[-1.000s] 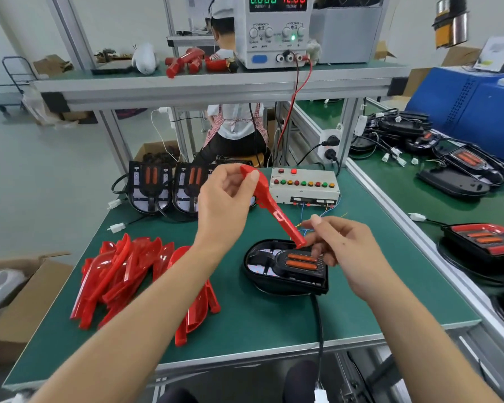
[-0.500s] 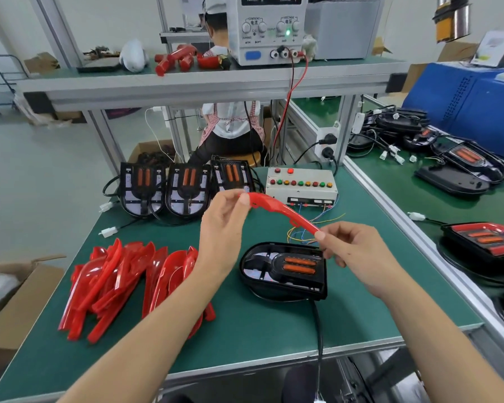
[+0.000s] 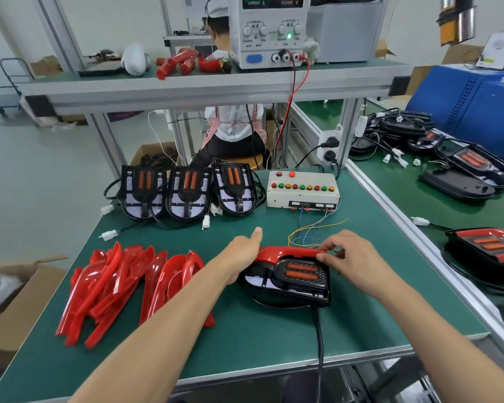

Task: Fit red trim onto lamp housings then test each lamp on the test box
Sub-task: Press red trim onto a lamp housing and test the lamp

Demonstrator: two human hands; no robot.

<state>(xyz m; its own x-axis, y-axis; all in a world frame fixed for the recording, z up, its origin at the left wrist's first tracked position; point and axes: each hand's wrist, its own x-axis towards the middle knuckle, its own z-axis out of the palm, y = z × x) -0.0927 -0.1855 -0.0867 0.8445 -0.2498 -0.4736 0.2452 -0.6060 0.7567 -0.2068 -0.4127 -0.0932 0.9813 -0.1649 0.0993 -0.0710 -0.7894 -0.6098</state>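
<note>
Lamp housing (image 3: 288, 283) flat on green table (image 3: 245, 338), near front edge, cable running off toward viewer. Red trim (image 3: 288, 253) lies along housing's far edge, touching it. Left hand (image 3: 243, 253) at trim's left end, thumb out straight; fingers hidden behind hand, so grip can't tell. Right hand (image 3: 352, 257) at trim's right end, fingertips (image 3: 322, 256) curled, pinching it. Test box (image 3: 301, 190) behind housing, apart, w/ coloured wires trailing toward it. Spare trim pile (image 3: 122, 286) left of housing. Three more housings (image 3: 186, 190) behind-left, in row beside box.
</note>
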